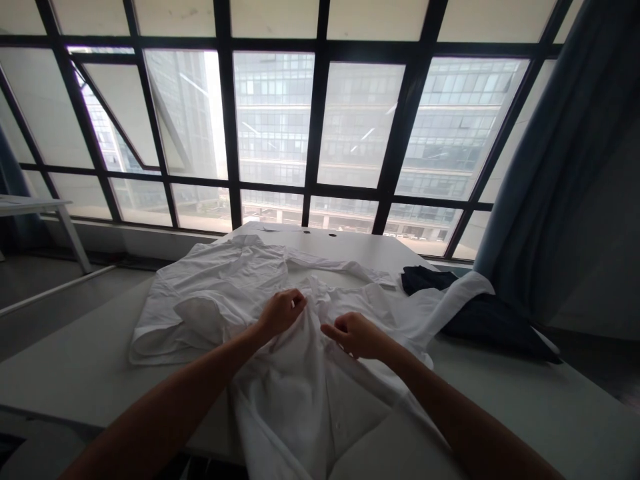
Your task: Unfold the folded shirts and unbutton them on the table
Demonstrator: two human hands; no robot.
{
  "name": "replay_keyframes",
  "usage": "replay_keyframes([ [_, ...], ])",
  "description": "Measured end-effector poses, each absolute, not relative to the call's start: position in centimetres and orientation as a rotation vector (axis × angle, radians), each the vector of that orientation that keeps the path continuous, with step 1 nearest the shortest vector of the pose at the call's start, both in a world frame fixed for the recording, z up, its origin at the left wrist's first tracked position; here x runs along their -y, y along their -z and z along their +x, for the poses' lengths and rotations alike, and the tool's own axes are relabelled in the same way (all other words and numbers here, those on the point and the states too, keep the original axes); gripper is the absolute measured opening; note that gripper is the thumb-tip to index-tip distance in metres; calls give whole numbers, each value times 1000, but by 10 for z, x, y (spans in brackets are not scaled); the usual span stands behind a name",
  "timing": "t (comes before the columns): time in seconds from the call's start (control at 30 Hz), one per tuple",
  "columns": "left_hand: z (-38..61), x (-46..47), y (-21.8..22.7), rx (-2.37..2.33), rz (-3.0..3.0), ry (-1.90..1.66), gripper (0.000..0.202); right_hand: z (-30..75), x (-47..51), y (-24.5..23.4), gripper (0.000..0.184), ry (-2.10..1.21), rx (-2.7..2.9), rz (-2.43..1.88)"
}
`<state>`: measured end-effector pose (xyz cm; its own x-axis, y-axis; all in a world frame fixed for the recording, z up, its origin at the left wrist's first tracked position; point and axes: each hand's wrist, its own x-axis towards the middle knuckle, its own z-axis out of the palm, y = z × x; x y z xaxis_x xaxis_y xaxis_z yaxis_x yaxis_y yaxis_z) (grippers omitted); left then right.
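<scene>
A white shirt (300,393) is spread over the near part of the table and hangs toward me over its front edge, with small buttons faintly visible down its front. My left hand (283,313) is closed, its fingers pinching the shirt's cloth near the upper middle. To its right and slightly nearer, my right hand (359,335) is also closed on the cloth, with its thumb pointing left. A short gap of gathered fabric lies between the hands. One white sleeve (457,300) stretches out to the right.
More crumpled white cloth (200,273) covers the table's left side. Dark navy clothing (495,323) lies at the right, partly under the sleeve. The white table (380,247) reaches toward large windows. A blue curtain (545,167) hangs at right; another white table (35,205) stands far left.
</scene>
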<state>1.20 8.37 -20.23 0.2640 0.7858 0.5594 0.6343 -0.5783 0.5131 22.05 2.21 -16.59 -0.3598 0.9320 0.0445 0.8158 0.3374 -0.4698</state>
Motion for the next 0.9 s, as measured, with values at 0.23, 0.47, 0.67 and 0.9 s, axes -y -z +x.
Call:
replay_keyframes([
  [0.23,14,-80,199,-1364,2335,-1207,17,200,3,162,25,-318,2473,-1661],
  [0.47,15,-76,196,-1412,2355,-1166,18,201,-11,176,39,-615,2443,-1664],
  [0.67,18,-66,189,-1593,2470,-1015,20,198,-6,182,37,-433,2499,-1679],
  [0.9,30,-41,187,-1502,2579,-778,47,214,-20,189,29,-876,2416,-1586],
])
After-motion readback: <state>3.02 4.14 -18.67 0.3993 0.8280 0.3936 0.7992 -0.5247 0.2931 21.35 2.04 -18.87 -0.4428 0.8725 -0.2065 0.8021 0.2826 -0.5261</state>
